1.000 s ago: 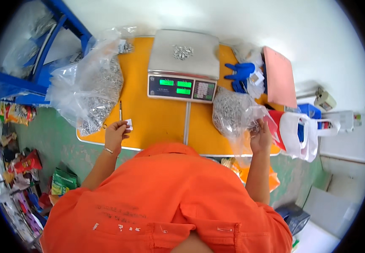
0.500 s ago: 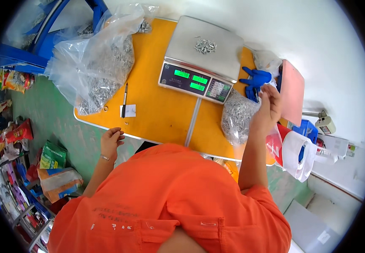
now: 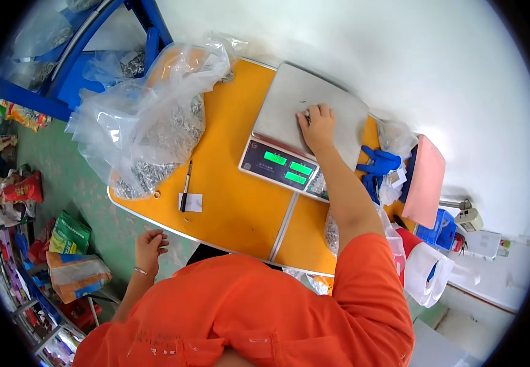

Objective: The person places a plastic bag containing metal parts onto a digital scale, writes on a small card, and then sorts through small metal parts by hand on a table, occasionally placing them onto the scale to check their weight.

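My right hand [image 3: 318, 129] is on the steel pan of a digital scale [image 3: 344, 113], its fingers curled round small silvery metal pieces [image 3: 308, 116]. The hand hides most of the pile; a stray piece lies beyond the fingertips. Green figures glow on the scale's front panel, and my right forearm covers its keypad. My left hand [image 3: 150, 249] hangs off the table's front edge, fingers loosely bent and apart, holding nothing. Partly behind my right arm is a clear bag of similar metal pieces [image 3: 331, 232].
Large clear bags of metal pieces [image 3: 155, 174] cover the table's left end. A black pen [image 3: 186, 189] rests on a white slip [image 3: 195, 203]. Right of the scale lie a blue glove [image 3: 380, 161] and a pink folder [image 3: 425, 182]. A blue rack [image 3: 32, 98] stands at far left.
My right hand has moved from above the bag at the right onto the scale pan, over the metal pieces. My left hand has dropped slightly lower. The view has shifted, so the table sits lower.
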The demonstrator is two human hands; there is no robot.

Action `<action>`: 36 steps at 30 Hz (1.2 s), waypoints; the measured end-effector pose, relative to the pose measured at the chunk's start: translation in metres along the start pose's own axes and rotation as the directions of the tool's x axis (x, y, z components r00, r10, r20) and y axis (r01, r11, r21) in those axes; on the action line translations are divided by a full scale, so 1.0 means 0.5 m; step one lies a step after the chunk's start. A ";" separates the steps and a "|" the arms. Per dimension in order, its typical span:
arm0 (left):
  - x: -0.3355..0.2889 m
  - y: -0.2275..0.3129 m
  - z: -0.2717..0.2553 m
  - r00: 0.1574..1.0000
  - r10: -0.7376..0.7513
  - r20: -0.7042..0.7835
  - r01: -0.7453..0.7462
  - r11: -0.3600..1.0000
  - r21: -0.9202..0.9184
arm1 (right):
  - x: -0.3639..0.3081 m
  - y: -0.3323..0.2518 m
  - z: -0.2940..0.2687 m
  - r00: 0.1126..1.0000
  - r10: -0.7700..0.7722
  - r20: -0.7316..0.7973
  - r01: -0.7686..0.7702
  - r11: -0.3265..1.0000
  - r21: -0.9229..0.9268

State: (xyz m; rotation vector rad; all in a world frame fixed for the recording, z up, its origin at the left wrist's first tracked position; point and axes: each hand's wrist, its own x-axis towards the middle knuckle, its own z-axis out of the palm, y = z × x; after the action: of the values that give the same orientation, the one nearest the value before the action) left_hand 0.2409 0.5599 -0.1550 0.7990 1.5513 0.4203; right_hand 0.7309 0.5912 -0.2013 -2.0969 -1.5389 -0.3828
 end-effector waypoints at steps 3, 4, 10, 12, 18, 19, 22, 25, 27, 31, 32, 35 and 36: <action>0.010 -0.013 -0.008 1.000 -0.017 0.002 0.018 0.999 -0.046 | 0.013 0.019 0.015 0.992 -0.091 -0.088 0.093 0.995 0.018; 0.014 -0.014 -0.006 1.000 -0.026 0.003 0.026 0.998 -0.049 | 0.021 0.020 0.013 0.993 -0.116 -0.025 0.116 0.993 -0.012; 0.032 0.002 0.005 0.999 -0.026 0.022 0.027 0.999 -0.036 | 0.041 0.043 0.010 0.995 -0.073 0.075 0.073 0.997 0.001; 0.037 0.004 0.001 0.999 -0.019 0.026 0.020 1.000 -0.024 | 0.040 0.067 0.009 0.999 -0.006 0.049 0.004 0.999 0.041; 0.039 0.003 0.000 0.999 -0.022 0.039 0.022 1.000 0.001 | 0.074 0.059 -0.093 0.478 0.756 0.447 -0.600 -0.090 0.795; 0.038 0.008 0.002 0.999 -0.022 0.046 0.021 1.000 0.010 | 0.068 0.064 -0.117 0.471 0.764 0.442 -0.598 -0.091 0.796; 0.032 0.022 0.022 0.996 -0.012 0.087 0.011 1.000 0.010 | 0.041 0.077 -0.219 0.569 0.578 0.586 -0.137 -0.636 0.760; 0.038 0.027 0.043 0.987 0.015 0.158 -0.020 0.999 0.029 | -0.022 0.048 -0.364 0.747 0.439 0.499 0.043 -0.781 0.623; 0.049 0.040 0.076 0.978 0.038 0.207 -0.054 0.996 0.072 | -0.098 0.053 -0.467 0.751 0.485 0.448 0.082 -0.742 0.666; 0.066 0.037 0.110 0.949 0.027 0.315 -0.066 0.991 0.115 | -0.260 0.016 -0.620 0.653 0.686 0.322 0.185 -0.556 0.810; 0.073 0.040 0.116 0.945 0.044 0.323 -0.089 0.988 0.126 | -0.301 0.012 -0.639 0.593 0.732 0.336 0.180 -0.527 0.831; 0.074 0.045 0.143 0.931 0.057 0.362 -0.110 0.986 0.126 | -0.411 -0.009 -0.640 0.340 0.866 0.366 0.054 -0.406 0.912; 0.073 0.046 0.154 0.921 0.063 0.384 -0.122 0.983 0.134 | -0.434 -0.021 -0.629 0.246 0.899 0.363 0.021 -0.380 0.925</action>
State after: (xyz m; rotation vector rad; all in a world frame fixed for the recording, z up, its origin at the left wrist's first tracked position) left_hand 0.3218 0.5869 -0.1774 1.0138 1.1965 0.1976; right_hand 0.6735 0.2464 -0.0469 -0.8414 0.2901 0.3556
